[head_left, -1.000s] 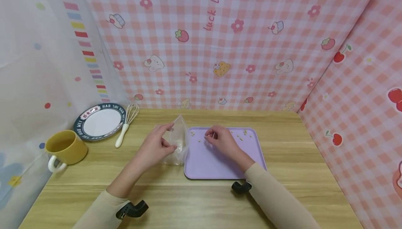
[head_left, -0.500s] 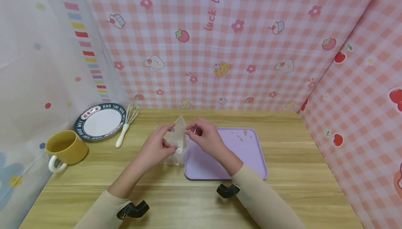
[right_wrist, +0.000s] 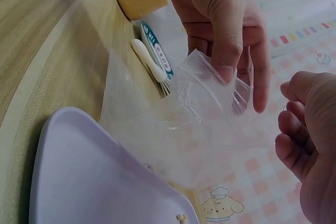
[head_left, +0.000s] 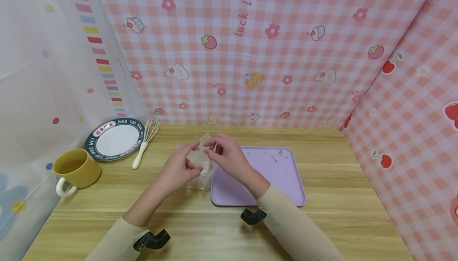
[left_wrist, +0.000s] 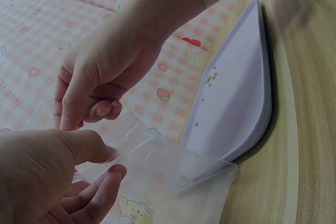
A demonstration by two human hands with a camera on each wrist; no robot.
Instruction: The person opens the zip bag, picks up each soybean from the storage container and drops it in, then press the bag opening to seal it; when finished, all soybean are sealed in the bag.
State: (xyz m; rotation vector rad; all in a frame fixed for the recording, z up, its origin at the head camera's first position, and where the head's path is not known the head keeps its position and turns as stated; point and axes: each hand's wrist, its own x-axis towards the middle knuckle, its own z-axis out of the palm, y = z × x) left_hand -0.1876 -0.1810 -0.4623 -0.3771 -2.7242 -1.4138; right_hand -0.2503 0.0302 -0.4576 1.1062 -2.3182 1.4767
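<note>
My left hand (head_left: 179,169) holds a clear zip bag (head_left: 196,182) upright at the tray's left edge. In the right wrist view, the left thumb presses on the ridged mouth of the bag (right_wrist: 157,135), with fingers behind it. My right hand (head_left: 230,157) is at the bag's mouth, thumb and fingertips drawn close together. Whether something tiny sits between them is hidden. Small yellow pieces (head_left: 280,152) lie scattered toward the back right of the lilac tray (head_left: 264,177); the left wrist view shows such pieces (left_wrist: 210,78) too.
Left of the hands lie a whisk (head_left: 141,153) with a cream handle and a dark-rimmed plate (head_left: 116,140). A yellow mug (head_left: 80,169) with a white handle stands nearer at the left. Behind the wooden table (head_left: 340,197) rises a pink checked cloth wall (head_left: 272,54).
My right hand has moved left from over the tray to the bag's mouth, its fingers kept close together. The left hand and bag have stayed nearly in place.
</note>
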